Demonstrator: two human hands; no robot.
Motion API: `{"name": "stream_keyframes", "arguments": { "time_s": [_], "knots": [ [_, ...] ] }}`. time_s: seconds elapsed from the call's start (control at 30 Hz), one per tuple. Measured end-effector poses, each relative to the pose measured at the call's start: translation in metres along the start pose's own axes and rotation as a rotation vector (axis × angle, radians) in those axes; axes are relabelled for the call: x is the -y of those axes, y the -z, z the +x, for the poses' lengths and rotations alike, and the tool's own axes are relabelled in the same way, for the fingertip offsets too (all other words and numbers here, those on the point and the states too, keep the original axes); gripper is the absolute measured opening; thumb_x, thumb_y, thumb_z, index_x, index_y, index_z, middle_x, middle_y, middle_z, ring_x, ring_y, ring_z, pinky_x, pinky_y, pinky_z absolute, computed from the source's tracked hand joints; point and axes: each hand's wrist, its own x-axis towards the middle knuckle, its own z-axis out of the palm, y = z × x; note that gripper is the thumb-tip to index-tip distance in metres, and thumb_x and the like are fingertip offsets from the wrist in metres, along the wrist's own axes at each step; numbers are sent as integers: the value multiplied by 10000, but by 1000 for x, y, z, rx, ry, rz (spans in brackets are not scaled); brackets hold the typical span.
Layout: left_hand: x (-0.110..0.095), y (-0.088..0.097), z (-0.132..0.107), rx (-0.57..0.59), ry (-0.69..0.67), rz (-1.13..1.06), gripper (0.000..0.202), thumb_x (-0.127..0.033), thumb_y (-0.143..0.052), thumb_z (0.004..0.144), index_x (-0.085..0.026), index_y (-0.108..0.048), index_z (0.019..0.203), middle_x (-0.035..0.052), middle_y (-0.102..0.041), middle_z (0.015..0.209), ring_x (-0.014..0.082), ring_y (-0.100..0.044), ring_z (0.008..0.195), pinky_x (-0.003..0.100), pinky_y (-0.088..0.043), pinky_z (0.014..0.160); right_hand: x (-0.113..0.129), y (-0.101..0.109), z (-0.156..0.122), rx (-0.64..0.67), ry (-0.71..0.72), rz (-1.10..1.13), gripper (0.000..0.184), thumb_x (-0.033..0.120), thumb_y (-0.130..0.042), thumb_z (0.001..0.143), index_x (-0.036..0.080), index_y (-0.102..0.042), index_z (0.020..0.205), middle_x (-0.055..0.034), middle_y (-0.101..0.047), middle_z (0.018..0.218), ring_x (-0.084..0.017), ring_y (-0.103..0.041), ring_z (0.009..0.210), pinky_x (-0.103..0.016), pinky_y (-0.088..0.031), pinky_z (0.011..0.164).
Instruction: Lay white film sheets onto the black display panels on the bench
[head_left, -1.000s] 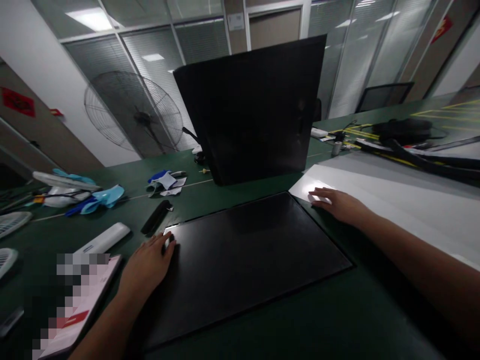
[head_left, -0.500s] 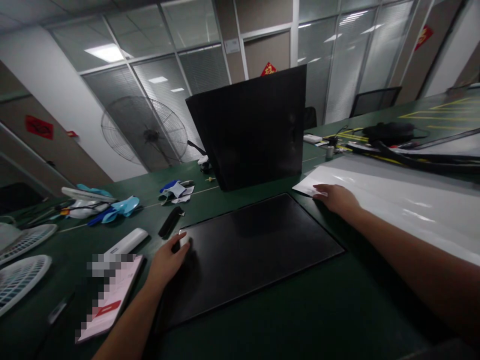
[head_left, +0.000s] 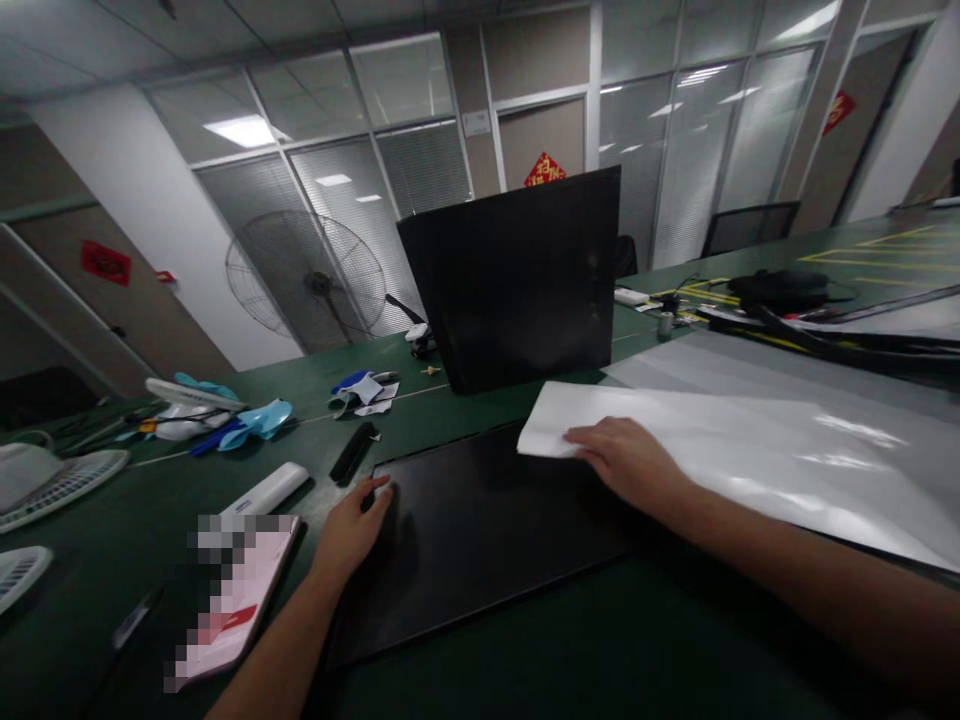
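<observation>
- Supporting the flat dark panel [head_left: 480, 540] on the green desk [head_left: 570, 650].
- Grasping the left edge of the glossy white sheet [head_left: 720, 440] in the grip of the right hand [head_left: 630, 465], above the far right part of the panel.
- Extending the sheet from there to the right of the panel.
- Placing the left hand [head_left: 351, 530] at the far left corner of the panel; being unable to tell whether its grip is clasping the corner.
- Standing the black screen [head_left: 517, 280] behind the panel.
- Showing the white oblong device [head_left: 266, 495] and the partly pixelated pink item [head_left: 259, 580] to the left of the panel.
</observation>
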Motion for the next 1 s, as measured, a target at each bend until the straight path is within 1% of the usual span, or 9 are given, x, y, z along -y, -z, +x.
{"name": "stream_keyframes", "arguments": {
  "time_s": [0.1,0.2,0.27,0.37,0.47,0.57,0.7,0.8,1.0],
  "knots": [
    [0,1,0,-2,0,-26,564,-529,-442,968,-201,-701,1347,130,-592,1529,317,-559,1410,451,-393,1181,51,0,-14,309,230,276,466,372,-564,994,303,-638,1450,-59,-683,1384,-294,-637,1230,-511,-476,1087],
    [-2,2,-1,7,11,-27,570,-549,-449,961,-217,-695,1353,108,-588,1537,312,-552,1417,451,-386,1185,65,8,-23,529,435,468,546,508,-579,998,408,-528,1531,18,-516,1578,-281,-507,1422,-496,-409,1184],
    [-4,2,-1,15,26,-11,578,-561,-486,941,-221,-686,1365,108,-563,1560,323,-557,1410,461,-389,1182,56,9,-21,432,330,397,539,563,-503,1017,386,-545,1525,3,-497,1592,-308,-477,1448,-543,-373,1206],
    [-6,1,-1,13,37,11,573,-556,-533,918,-233,-684,1367,105,-536,1584,339,-560,1406,471,-400,1171,30,4,-13,180,-38,110,588,597,-467,996,235,-678,1409,-154,-661,1395,-408,-593,1297,-665,-404,1125],
    [-7,-1,0,10,44,18,573,-564,-542,911,-236,-688,1359,105,-543,1577,349,-565,1399,477,-410,1162,14,-1,-9,227,-194,-92,575,638,-488,960,184,-802,1120,-220,-751,1064,-435,-703,1018,-693,-510,925],
    [-7,-2,1,8,48,18,610,-603,-540,903,-231,-685,1364,112,-546,1574,355,-567,1397,475,-414,1161,25,-2,-14,325,-119,-134,576,681,-459,959,224,-808,995,-182,-757,926,-378,-719,874,-617,-562,802],
    [-6,-4,2,-6,27,1,642,-631,-500,908,-205,-693,1348,122,-584,1538,341,-566,1400,453,-403,1176,56,0,-28,382,131,45,649,705,-439,975,234,-735,1309,-173,-726,1267,-389,-689,1129,-616,-526,989],
    [-2,-5,3,-4,-12,-33,677,-642,-457,920,-169,-693,1343,141,-607,1511,323,-557,1410,428,-381,1194,64,-4,-33,443,236,279,822,761,-485,942,245,-490,1582,-124,-441,1613,-360,-469,1453,-544,-395,1202],
    [4,-4,4,-8,-24,-86,663,-636,-401,959,-192,-668,1372,104,-642,1479,288,-551,1418,407,-356,1211,36,-17,-17,401,-129,414,892,790,-413,956,196,-419,1621,-108,-224,1713,-399,-216,1571,-604,-219,1272]
  ]
}}
